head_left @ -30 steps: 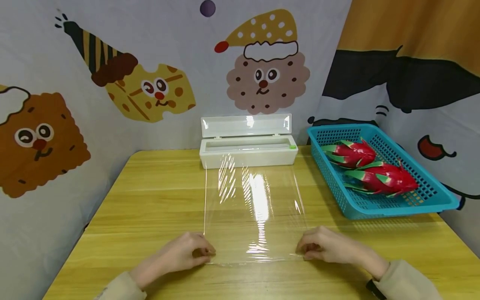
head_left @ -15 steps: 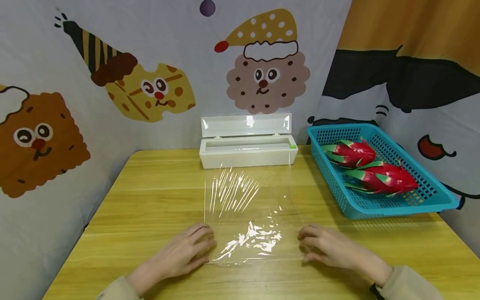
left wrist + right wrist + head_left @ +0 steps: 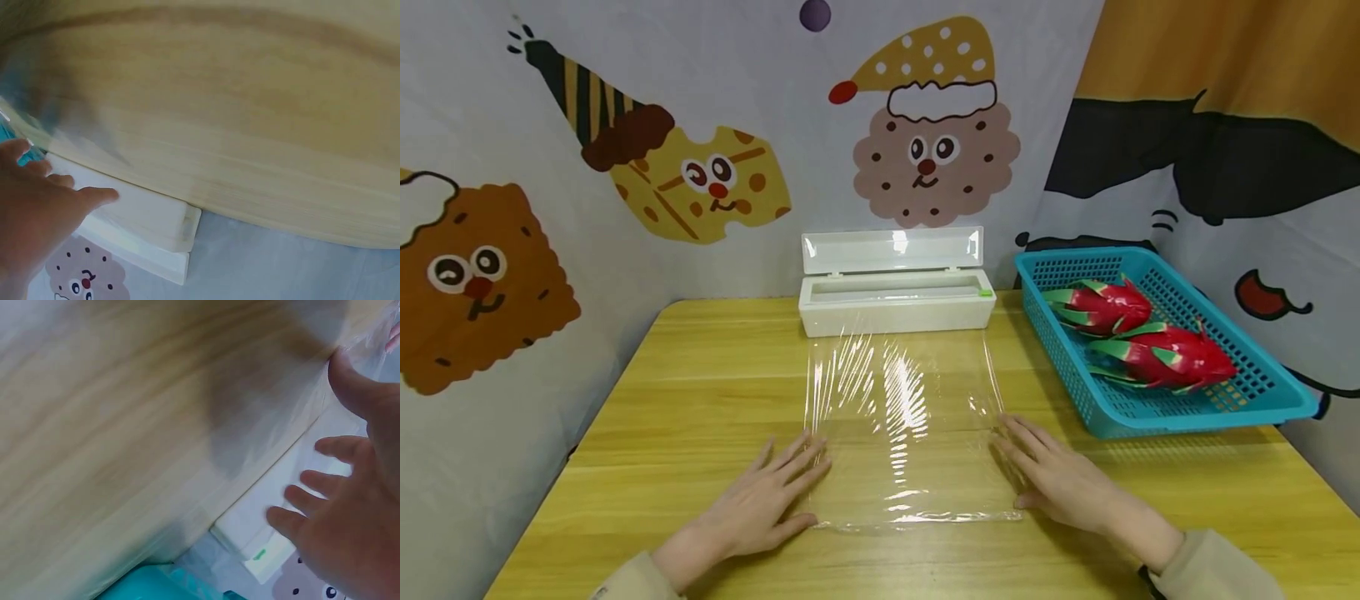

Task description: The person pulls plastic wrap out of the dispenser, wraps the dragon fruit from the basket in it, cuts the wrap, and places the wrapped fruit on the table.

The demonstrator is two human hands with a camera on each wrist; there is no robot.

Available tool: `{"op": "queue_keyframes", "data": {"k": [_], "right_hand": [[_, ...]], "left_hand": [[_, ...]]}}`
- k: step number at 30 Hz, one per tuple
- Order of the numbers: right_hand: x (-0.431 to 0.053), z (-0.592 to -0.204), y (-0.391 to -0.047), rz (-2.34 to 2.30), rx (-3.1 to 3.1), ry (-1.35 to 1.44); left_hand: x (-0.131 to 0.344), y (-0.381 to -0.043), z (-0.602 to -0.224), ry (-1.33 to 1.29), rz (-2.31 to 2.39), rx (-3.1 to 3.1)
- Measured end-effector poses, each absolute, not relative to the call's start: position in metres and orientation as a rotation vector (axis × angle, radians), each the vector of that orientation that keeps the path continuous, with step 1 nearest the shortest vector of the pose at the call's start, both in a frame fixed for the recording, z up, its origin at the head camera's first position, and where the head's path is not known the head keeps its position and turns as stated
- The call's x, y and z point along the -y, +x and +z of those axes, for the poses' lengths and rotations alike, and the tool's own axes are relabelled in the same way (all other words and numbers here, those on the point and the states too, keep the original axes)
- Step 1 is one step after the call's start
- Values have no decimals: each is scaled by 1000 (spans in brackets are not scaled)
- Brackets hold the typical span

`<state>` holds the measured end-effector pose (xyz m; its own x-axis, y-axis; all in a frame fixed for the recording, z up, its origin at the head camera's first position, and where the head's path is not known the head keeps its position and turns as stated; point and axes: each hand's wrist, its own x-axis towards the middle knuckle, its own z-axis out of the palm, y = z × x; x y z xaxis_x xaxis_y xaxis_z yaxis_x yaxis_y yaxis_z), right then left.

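Observation:
A sheet of clear plastic wrap (image 3: 902,450) stretches over the wooden table from a white wrap dispenser box (image 3: 897,317), whose lid (image 3: 892,252) stands raised at the back. My left hand (image 3: 769,498) lies at the sheet's left edge, fingers spread and fingertips on the film. At the opposite edge my right hand (image 3: 1063,479) rests with its fingers straight and spread, fingertips on the film. Both wrist views show the extended fingers of the left hand (image 3: 37,206) and right hand (image 3: 350,481), with the dispenser beyond them.
To the right stands a turquoise plastic basket (image 3: 1195,427) holding two red dragon fruits, one farther back (image 3: 1108,308) and one nearer (image 3: 1187,358). A green slider (image 3: 985,293) sits at the dispenser's right end. Behind the table (image 3: 715,375) hangs a cartoon-printed cloth (image 3: 737,75).
Both hands have let go of the film's near corners, spread their fingers and shifted slightly forward along its side edges. The film now lies flatter, with its reflections changed.

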<state>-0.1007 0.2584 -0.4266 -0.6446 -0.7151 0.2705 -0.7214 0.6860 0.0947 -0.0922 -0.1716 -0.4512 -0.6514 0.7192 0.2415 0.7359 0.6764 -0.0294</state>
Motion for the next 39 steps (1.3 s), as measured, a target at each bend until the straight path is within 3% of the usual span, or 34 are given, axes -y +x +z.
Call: {"op": "queue_keyframes", "data": {"k": [15, 19, 24, 31, 39], "right_hand": [[-275, -415, -101, 379, 3064, 1099], [-279, -390, -100, 413, 3179, 1106], [-283, -327, -109, 449, 3351, 965], [-327, -256, -170, 282, 3292, 684], [-393, -260, -245, 39, 3448, 347]], "left_hand": [[175, -95, -451, -1177, -211, 2862], [175, -95, -451, -1178, -223, 2868], [175, -95, -451, -1162, -228, 2867], [175, -95, -449, -1157, -236, 2885], [174, -95, -449, -1163, -218, 2880]]}}
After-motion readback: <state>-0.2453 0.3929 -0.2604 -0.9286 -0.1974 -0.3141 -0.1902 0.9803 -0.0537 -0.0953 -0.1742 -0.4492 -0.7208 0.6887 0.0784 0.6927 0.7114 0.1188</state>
